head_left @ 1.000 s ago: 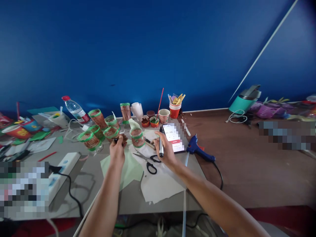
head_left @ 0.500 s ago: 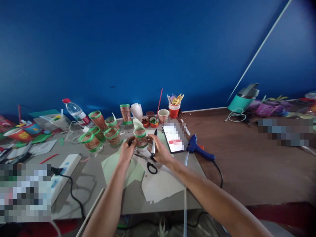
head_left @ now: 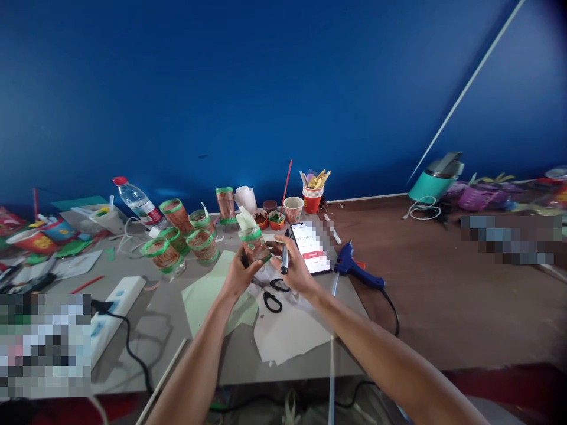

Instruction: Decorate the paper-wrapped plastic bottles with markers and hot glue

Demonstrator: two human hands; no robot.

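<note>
My left hand [head_left: 238,274] is wrapped around the side of a small brown-painted cup with green rims [head_left: 254,245]. The cup tilts slightly, and a pale paper piece [head_left: 246,218] sticks out of its top. On the cup's right, my right hand [head_left: 296,270] grips a marker [head_left: 284,260], with its fingers reaching toward the cup. Whether those fingertips touch it I cannot tell. Below the hands, black-handled scissors [head_left: 273,302] lie on white paper [head_left: 287,336], their blades largely hidden. A pale green sheet [head_left: 206,292] lies under my left forearm.
Several similar brown-and-green cups [head_left: 202,245] stand at the left, near a tilted plastic bottle [head_left: 140,203]. A phone [head_left: 310,248] and a blue glue gun [head_left: 357,265] lie to the right. A power strip [head_left: 117,313] is front left. Behind stands a red cup of utensils [head_left: 312,198].
The cup has tipped and risen slightly between my hands. My right hand has shifted a little right and turned the marker. Both scissor handles now show.
</note>
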